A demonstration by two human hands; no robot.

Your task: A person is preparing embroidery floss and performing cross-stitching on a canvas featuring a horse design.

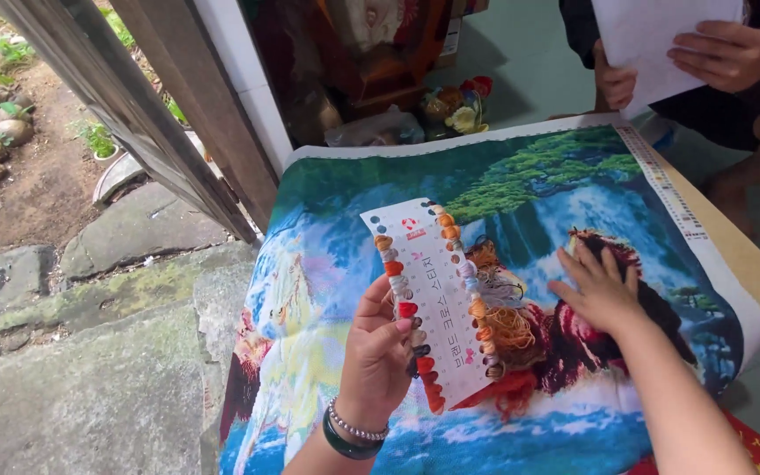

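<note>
Two hands: both the wearer's, over the embroidery cloth (354,264).
Left hand (378,352): fingers pinched on the edge of the white thread card (428,299), held tilted just above the cloth.
Right hand (598,286): fingers spread flat, pressed on the dark red stitched patch.
Threads (499,330): loose orange and red skeins hang off the card's right edge, touching the cloth.
Risk: with so slim a pinch, the card could tip and the skeins tangle or snag.
Beyond: another person's hands hold white paper (653,44) at the far corner.

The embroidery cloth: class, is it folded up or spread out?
Spread out. The embroidery cloth lies flat with its picture showing, the right hand pressed on it.
</note>
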